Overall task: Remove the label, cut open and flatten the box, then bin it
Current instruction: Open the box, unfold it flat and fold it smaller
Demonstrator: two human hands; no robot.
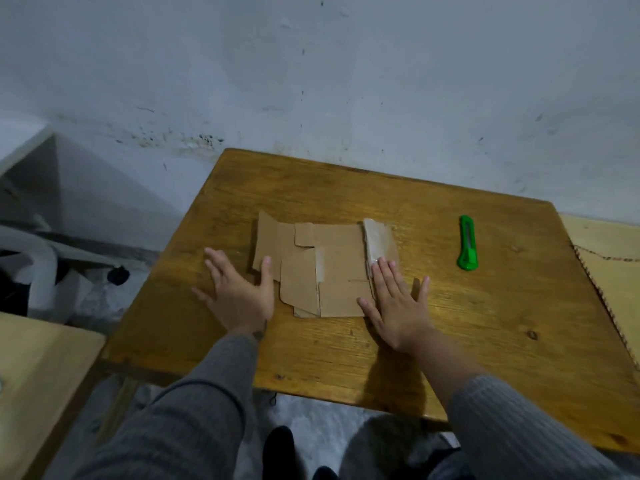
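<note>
A brown cardboard box [325, 268] lies cut open and flat on the wooden table [346, 351], its flaps spread out. One flap at its right edge carries pale tape. My left hand [239, 292] rests flat with fingers spread at the box's left edge, the thumb on the cardboard. My right hand [398, 303] lies flat on the box's right edge, fingertips touching the taped flap. Neither hand holds anything. A green utility knife [467, 243] lies on the table to the right of the box, apart from both hands.
The table stands against a grey-white wall [346, 81]. A lighter wooden surface [38, 372] sits at the lower left, another light board [613, 265] at the far right. White and dark clutter [38, 268] lies on the floor to the left.
</note>
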